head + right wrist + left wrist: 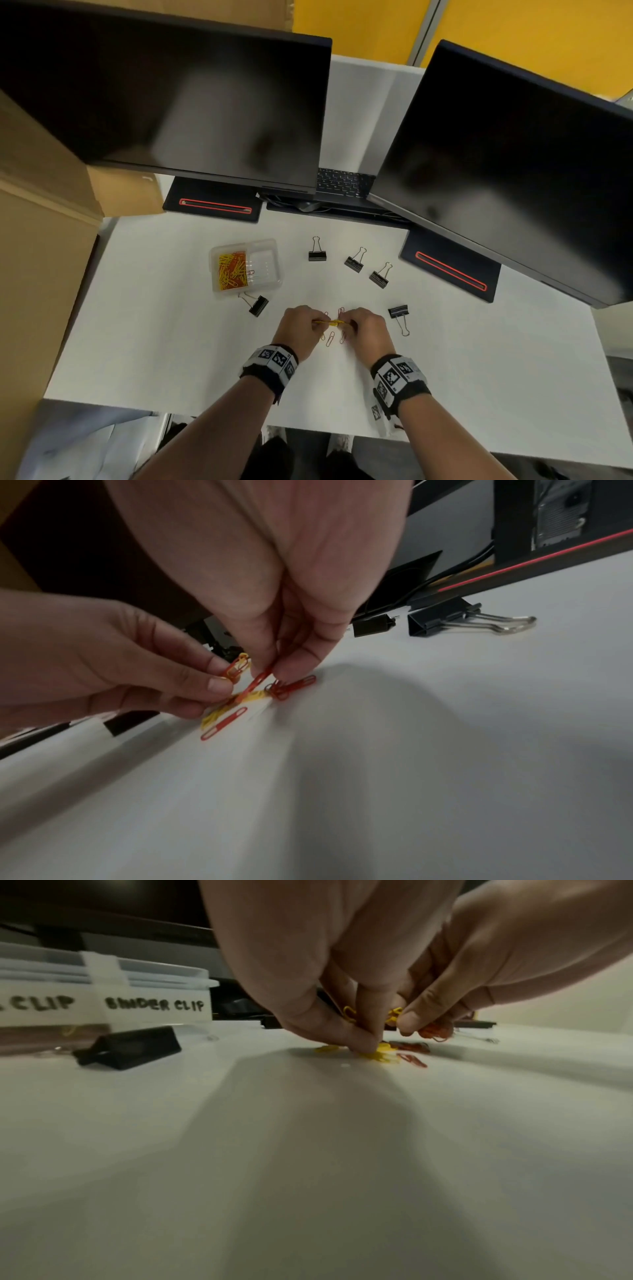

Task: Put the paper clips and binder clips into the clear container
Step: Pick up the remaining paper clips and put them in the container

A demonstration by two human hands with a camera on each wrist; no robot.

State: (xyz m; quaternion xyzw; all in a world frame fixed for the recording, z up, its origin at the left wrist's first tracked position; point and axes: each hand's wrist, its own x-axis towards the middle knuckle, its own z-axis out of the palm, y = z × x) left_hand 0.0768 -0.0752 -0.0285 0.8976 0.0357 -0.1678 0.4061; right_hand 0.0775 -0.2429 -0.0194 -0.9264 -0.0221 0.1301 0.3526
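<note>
The clear container (pixel 274 246) stands at mid-left; its left compartment holds several yellow and red paper clips (pixel 233 269). In the left wrist view its labels (pixel 154 1005) read "CLIP" and "BINDER CLIP". Both hands meet over a small pile of loose paper clips (pixel 331 337) near the front. My left hand (pixel 317 323) pinches a few yellow and red clips (pixel 237 666). My right hand (pixel 349 325) pinches a red paper clip (pixel 258 682) just above the pile. Several black binder clips lie around: (pixel 317 251), (pixel 355 261), (pixel 380 275), (pixel 399 317), (pixel 257 305).
Two dark monitors (pixel 178 102) hang over the back of the white desk (pixel 171 342), their stands (pixel 214 205) behind the work area. A laptop keyboard (pixel 342 181) sits between them. Cardboard boxes (pixel 41 240) border the left side.
</note>
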